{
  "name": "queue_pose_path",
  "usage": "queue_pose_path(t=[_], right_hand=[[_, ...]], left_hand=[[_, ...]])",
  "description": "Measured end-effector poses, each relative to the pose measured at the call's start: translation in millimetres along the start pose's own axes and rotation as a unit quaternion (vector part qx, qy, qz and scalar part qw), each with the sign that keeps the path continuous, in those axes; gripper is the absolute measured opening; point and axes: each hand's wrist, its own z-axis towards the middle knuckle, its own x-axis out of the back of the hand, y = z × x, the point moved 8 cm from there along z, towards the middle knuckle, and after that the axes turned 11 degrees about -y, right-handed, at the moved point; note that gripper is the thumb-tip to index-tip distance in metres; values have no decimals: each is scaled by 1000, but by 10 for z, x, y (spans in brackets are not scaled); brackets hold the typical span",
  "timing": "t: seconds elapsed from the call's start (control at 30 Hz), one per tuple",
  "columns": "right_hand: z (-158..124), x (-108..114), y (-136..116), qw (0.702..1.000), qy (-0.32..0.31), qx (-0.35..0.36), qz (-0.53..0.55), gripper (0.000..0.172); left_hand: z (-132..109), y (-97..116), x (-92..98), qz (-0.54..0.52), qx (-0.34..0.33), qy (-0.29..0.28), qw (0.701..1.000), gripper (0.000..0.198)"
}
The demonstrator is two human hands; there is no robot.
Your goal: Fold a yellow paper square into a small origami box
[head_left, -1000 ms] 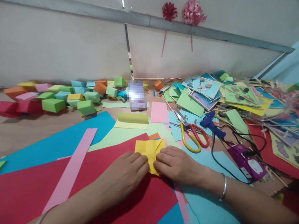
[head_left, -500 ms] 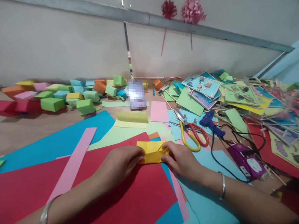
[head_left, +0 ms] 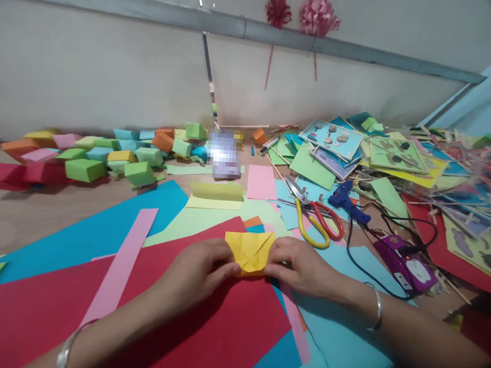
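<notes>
A small folded yellow paper [head_left: 250,250] lies on a large red sheet [head_left: 202,327] in front of me. My left hand [head_left: 197,273] pinches its left edge with curled fingers. My right hand [head_left: 302,269], with a silver bangle on the wrist, pinches its right edge. Creases and folded flaps show on the paper's top face. Both hands rest low on the sheets.
Scissors [head_left: 316,220] with red and yellow handles and a blue glue gun [head_left: 345,199] with a black cord lie right of the hands, near a purple device [head_left: 405,268]. Several folded paper boxes [head_left: 87,164] are piled at back left. Picture cards [head_left: 357,144] and sticks crowd the right.
The yellow paper has been folded smaller and turned between my fingers. Both hands shifted slightly away from me and now pinch its two sides.
</notes>
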Motion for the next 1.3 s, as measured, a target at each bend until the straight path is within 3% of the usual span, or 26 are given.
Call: queue_pose_path(t=[0.13,0.4,0.67,0.87,1.07,1.3], right_hand=[[-5,-23,-26,998,-62,-4,-32,18],[-9,13,90,994,28,-69,-75,28],[-29,-4,69,964,112,-55,-233,25],[-19,-20,41,950,132,-45,-279,22],[-38,-35,6,955,123,-45,-265,20],[-73,23,93,989,86,-46,-113,23]], left_hand=[[-3,0,-7,31,8,-21,999,26],[14,-104,-18,117,64,58,989,26],[39,-19,32,168,85,69,980,13],[53,-30,43,241,44,108,964,12],[26,-20,83,232,-28,176,956,13],[42,-68,52,199,-42,165,965,25]])
